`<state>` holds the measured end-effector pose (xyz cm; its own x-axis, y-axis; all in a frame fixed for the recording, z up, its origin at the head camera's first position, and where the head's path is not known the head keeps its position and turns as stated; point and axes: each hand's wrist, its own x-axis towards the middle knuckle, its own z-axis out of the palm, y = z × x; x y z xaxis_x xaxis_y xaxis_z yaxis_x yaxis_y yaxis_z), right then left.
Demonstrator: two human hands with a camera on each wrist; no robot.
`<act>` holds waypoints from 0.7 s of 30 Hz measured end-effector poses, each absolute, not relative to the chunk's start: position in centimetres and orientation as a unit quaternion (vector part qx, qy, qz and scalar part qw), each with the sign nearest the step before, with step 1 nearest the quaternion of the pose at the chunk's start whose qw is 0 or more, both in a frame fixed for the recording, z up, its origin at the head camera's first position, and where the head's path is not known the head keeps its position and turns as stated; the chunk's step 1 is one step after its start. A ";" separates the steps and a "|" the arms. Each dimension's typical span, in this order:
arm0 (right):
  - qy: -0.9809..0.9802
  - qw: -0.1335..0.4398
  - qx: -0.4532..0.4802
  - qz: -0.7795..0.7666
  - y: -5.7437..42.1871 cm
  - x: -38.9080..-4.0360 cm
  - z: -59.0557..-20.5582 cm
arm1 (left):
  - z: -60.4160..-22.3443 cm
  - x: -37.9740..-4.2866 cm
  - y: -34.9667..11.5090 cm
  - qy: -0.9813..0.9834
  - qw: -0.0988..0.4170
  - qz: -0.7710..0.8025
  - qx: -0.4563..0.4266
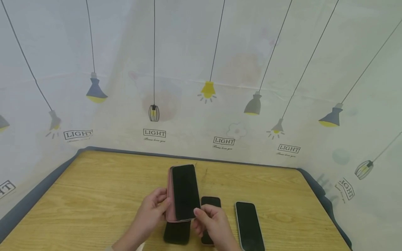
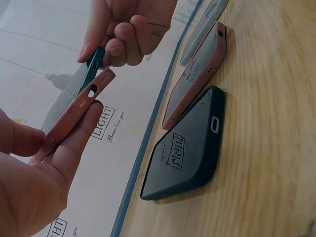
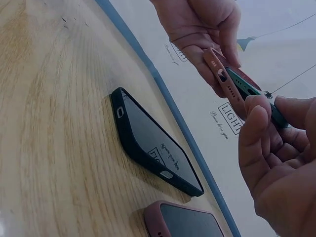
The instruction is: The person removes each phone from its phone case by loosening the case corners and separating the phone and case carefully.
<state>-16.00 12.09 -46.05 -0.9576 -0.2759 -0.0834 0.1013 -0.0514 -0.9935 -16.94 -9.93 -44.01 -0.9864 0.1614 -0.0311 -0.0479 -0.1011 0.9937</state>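
Note:
Above the table, my left hand [image 1: 150, 212] holds a pink phone case [image 1: 170, 205] by its left side. A phone with a black screen [image 1: 186, 191] sits askew in it, shifted to the right so a strip of the case's inside shows. My right hand [image 1: 215, 221] pinches the phone's lower right corner. In the left wrist view the phone's green edge [image 2: 91, 74] stands out beyond the case's end [image 2: 93, 90], which has a port cutout. The right wrist view also shows the green edge [image 3: 247, 88] apart from the case rim at this end.
Beneath the hands a phone in a dark case [image 1: 177, 237] lies on the wooden table [image 1: 110, 195]. Right of it lie a pink-cased phone [image 2: 197, 74], partly hidden in the head view, and a pale-cased phone [image 1: 250, 226]. A lamp-printed sheet [image 1: 188, 62] hangs behind.

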 end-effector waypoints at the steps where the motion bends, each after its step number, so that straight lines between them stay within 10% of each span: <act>1: 0.676 0.130 -0.063 -0.723 12.2 -16.0 -46.1 | -44.0 -16.9 -10.0 0.671 0.071 0.737 0.041; 21: 0.683 0.114 -0.025 -0.721 14.0 -16.7 -45.5 | -44.7 -16.9 -13.7 0.703 0.066 0.708 -0.005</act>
